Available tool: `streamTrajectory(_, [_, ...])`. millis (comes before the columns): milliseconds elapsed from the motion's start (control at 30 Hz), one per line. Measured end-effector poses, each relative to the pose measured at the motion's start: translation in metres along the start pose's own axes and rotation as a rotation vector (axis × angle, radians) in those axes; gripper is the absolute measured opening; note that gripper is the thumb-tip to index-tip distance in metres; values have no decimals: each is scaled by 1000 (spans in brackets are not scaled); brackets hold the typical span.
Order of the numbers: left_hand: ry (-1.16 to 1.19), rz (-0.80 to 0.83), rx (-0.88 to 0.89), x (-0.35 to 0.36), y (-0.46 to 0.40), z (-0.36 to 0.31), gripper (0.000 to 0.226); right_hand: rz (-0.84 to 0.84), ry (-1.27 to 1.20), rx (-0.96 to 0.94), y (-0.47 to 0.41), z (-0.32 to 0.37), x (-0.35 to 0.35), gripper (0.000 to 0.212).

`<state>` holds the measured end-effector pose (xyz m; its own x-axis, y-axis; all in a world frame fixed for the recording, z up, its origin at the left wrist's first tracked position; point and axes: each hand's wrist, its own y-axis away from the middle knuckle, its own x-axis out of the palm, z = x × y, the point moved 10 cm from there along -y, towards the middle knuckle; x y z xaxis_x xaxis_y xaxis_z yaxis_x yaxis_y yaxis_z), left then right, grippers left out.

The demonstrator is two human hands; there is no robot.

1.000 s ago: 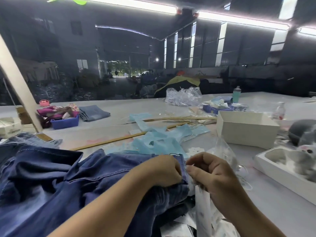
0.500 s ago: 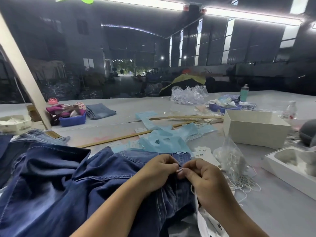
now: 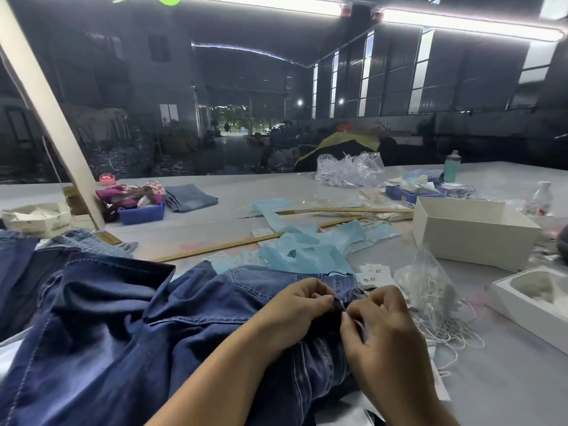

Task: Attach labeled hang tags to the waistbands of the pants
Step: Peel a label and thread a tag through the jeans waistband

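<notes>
Dark blue jeans (image 3: 129, 327) lie crumpled across the near table, waistband at the right. My left hand (image 3: 295, 305) pinches a fold of the waistband with curled fingers. My right hand (image 3: 381, 327) meets it from the right, fingertips pinched on a thin white tag string at the waistband. Loose labeled hang tags (image 3: 373, 273) lie just beyond the waistband. A clear bag of white strings (image 3: 430, 290) sits to the right, with strings spilling onto the table. White tag paper shows under the jeans by my right wrist.
Light blue plastic bags (image 3: 310, 247) and a long wooden ruler (image 3: 221, 249) lie beyond the jeans. An open white box (image 3: 473, 238) and a white moulded tray (image 3: 534, 296) stand right. A blue bin (image 3: 141, 213), folded jeans (image 3: 190, 196) and a slanted post (image 3: 52, 118) are at left.
My right hand has moved left from beside the waistband to meet my left hand, and both now pinch at the same spot. The view has tilted slightly.
</notes>
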<state>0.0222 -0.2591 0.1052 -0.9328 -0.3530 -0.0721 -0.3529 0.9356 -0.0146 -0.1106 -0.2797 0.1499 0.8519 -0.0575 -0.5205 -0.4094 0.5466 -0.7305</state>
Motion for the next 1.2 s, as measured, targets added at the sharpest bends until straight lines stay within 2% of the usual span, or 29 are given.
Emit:
streamTrajectory(167, [-50, 13, 22, 2, 2, -2, 12, 142, -36, 9, 2, -5, 16, 13])
streamTrajectory(300, [-56, 47, 39, 6, 5, -4, 11, 109, -31, 29, 3, -8, 14, 16])
streamTrajectory(500, [-71, 0, -8, -4, 4, 1, 46, -19, -25, 51, 2, -7, 11, 16])
streamTrajectory(633, [-224, -27, 64, -9, 3, -2, 24, -48, -8, 53, 0, -8, 12, 18])
streamTrajectory(767, [-242, -48, 72, -13, 0, 1, 8, -18, -31, 37, -2, -10, 16, 21])
streamTrajectory(867, [-273, -158, 81, -21, 0, 1, 9, 64, -168, 113, -6, -22, 19, 25])
streamTrajectory(933, [-149, -229, 85, -28, 2, 0, 12, 130, -321, 201, -8, -34, 21, 24])
streamTrajectory(1033, [102, -220, 111, -25, 5, -13, 11, 185, -575, 399, -6, -52, 19, 25])
streamTrajectory(1100, [150, -166, 153, -14, 8, -27, 11, 210, -747, 501, -5, -57, 19, 35])
streamTrajectory(1133, [108, -134, 177, -7, 10, -35, 11, 218, -810, 534, -5, -57, 18, 40])
streamTrajectory(1200, [-189, -109, 250, 9, 16, -49, 14, 209, -894, 565, -7, -55, 12, 46])
